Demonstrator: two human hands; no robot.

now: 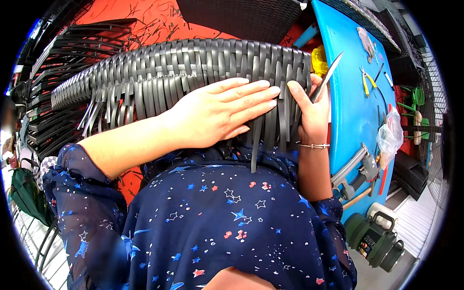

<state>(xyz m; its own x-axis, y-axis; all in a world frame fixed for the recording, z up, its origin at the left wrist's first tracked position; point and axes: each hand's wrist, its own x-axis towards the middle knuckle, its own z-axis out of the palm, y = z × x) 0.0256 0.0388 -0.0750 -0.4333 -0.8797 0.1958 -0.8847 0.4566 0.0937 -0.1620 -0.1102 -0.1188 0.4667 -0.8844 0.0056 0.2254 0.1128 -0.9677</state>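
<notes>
From the head camera, a curved panel of dark woven strips (193,67) lies across the person's lap, its upper edge arching from the far left to the right and its lower edge ending in loose strip ends (270,130) that hang over the star-patterned blue garment (217,217). The left hand (217,113) lies flat on the weave near its lower right edge, fingers stretched out and held together, pressing rather than gripping anything. The right hand (309,108) sits at the panel's right end, its grip closed around a slim metal blade (327,77) that slants up and away, the thumb resting against the weave edge just beside the left fingertips. Little room is left between the two hands. Just right of the panel stands a blue surface (353,111), its long edge running close beside the right wrist; on it lie yellow-handled pliers (366,79), a clear plastic bag (389,135) and a grey stapler-like tool (357,169) near its lower edge. Below that edge a dark green jug (374,239) stands on the floor. To the left, a frame of black strips (63,72) crowds the panel's far end, above red floor (154,19).
</notes>
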